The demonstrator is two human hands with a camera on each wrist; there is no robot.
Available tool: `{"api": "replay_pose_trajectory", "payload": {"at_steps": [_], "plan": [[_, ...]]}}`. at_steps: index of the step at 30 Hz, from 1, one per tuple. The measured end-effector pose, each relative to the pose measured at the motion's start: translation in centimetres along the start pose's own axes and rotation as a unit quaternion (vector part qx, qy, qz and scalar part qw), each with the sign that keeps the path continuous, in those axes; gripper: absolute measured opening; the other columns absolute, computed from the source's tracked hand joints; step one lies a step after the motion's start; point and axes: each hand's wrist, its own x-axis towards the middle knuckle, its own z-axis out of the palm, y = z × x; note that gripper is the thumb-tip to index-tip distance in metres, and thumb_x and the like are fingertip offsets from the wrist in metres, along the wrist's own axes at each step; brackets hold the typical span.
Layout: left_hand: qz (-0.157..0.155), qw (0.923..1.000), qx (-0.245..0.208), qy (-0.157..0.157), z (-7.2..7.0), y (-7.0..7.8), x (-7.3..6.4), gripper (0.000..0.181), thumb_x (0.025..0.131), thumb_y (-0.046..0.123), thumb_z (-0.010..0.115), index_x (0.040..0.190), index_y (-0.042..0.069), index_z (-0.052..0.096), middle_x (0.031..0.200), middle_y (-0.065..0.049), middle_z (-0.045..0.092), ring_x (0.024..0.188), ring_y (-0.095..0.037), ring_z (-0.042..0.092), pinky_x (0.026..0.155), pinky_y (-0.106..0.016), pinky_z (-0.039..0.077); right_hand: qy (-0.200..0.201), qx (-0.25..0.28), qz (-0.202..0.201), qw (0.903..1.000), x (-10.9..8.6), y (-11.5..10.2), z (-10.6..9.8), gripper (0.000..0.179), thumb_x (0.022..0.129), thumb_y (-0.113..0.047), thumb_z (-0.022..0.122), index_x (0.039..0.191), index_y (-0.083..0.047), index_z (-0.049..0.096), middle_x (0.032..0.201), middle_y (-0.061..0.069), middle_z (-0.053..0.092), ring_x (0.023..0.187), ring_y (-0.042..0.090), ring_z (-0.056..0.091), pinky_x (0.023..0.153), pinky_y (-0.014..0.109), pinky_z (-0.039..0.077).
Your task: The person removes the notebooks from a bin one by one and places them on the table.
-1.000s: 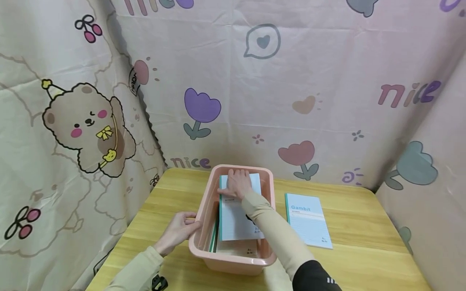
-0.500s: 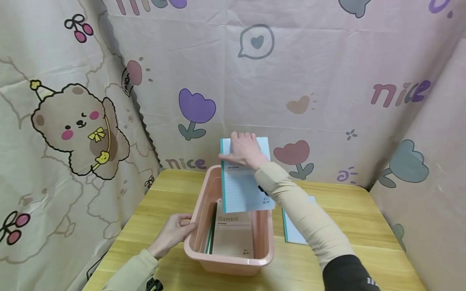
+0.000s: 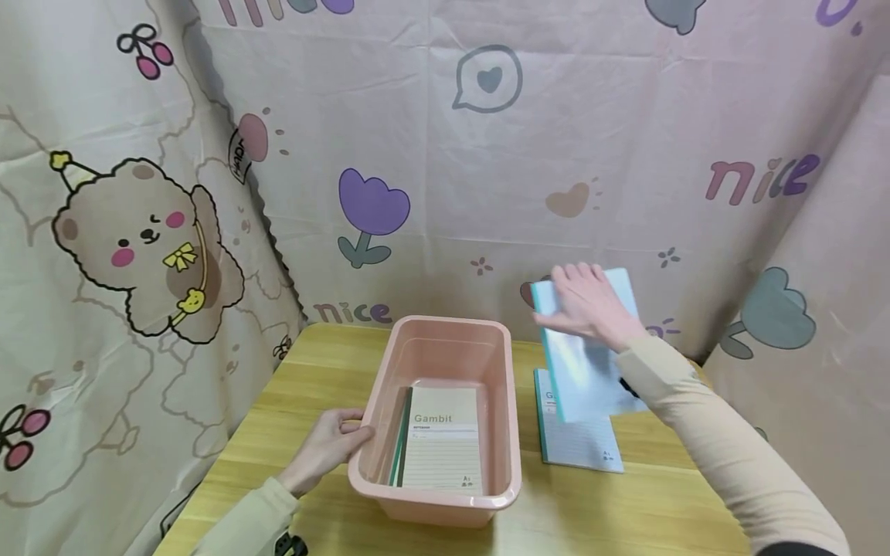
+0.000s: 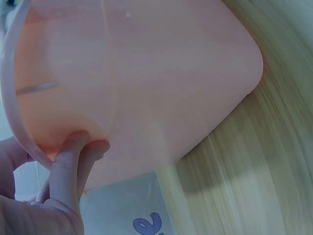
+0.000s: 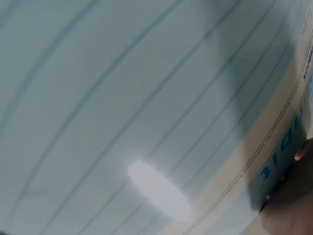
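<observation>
My right hand (image 3: 591, 305) holds a light-blue notebook (image 3: 580, 378) by its upper part, raised above the table right of the bin. Its ruled cover (image 5: 122, 107) fills the right wrist view. Beneath it, another blue notebook (image 3: 580, 448) lies on the table, partly covered from sight. My left hand (image 3: 327, 448) grips the left rim of a pink plastic bin (image 3: 514, 432); in the left wrist view its fingers (image 4: 68, 166) press the bin's outer wall (image 4: 161, 83). Inside the bin lies a beige notebook (image 3: 445, 455) marked Gambit, with dark and green edges showing at its left.
The bin stands on a wood-grain table (image 3: 320, 371). A patterned cloth (image 3: 431, 154) hangs behind the table and along both sides.
My right hand has lifted the blue notebook out of the bin and carried it right, over the other blue notebook. The beige notebook in the bin is now uncovered. My left hand stays on the rim.
</observation>
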Motion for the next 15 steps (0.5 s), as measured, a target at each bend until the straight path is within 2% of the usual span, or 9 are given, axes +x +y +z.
{"api": "replay_pose_trajectory", "payload": {"at_steps": [5, 8, 12, 15], "plan": [[0.004, 1.0000, 0.002, -0.002, 0.0, 0.0, -0.1, 0.053, 0.097, 0.009, 0.058, 0.136, -0.024, 0.042, 0.113, -0.037, 0.068, 0.094, -0.039, 0.075, 0.073, -0.036, 0.067, 0.004, -0.017, 0.008, 0.9998, -5.2, 6.3, 4.8, 0.063, 0.077, -0.058, 0.071, 0.095, -0.002, 0.050, 0.089, 0.016, 0.058, 0.092, 0.039, 0.054, 0.085, 0.052, 0.043], [0.003, 1.0000, 0.001, 0.000, 0.0, 0.1, -0.1, 0.054, 0.096, 0.008, 0.058, 0.136, -0.024, 0.041, 0.114, -0.037, 0.068, 0.094, -0.038, 0.075, 0.073, -0.036, 0.066, 0.005, -0.024, 0.020, 0.9995, -8.1, 9.3, 7.6, 0.064, 0.077, -0.056, 0.073, 0.096, 0.001, 0.050, 0.091, 0.018, 0.058, 0.091, 0.039, 0.054, 0.083, 0.053, 0.043], [0.001, 1.0000, 0.000, 0.000, 0.0, 0.1, -0.1, 0.054, 0.097, 0.008, 0.058, 0.136, -0.024, 0.041, 0.115, -0.038, 0.067, 0.095, -0.039, 0.075, 0.074, -0.036, 0.066, 0.002, -0.024, 0.046, 0.9987, -11.3, 12.4, 10.9, 0.070, 0.076, -0.056, 0.074, 0.102, 0.005, 0.052, 0.095, 0.022, 0.059, 0.091, 0.039, 0.054, 0.081, 0.054, 0.043], [0.002, 1.0000, 0.001, -0.003, 0.0, 0.1, -0.1, 0.055, 0.097, 0.008, 0.058, 0.137, -0.024, 0.040, 0.115, -0.037, 0.067, 0.095, -0.039, 0.075, 0.074, -0.036, 0.066, -0.002, -0.014, 0.067, 0.9976, -13.2, 13.8, 12.9, 0.069, 0.076, -0.056, 0.074, 0.100, 0.005, 0.053, 0.090, 0.020, 0.058, 0.085, 0.037, 0.052, 0.076, 0.050, 0.042]]}}
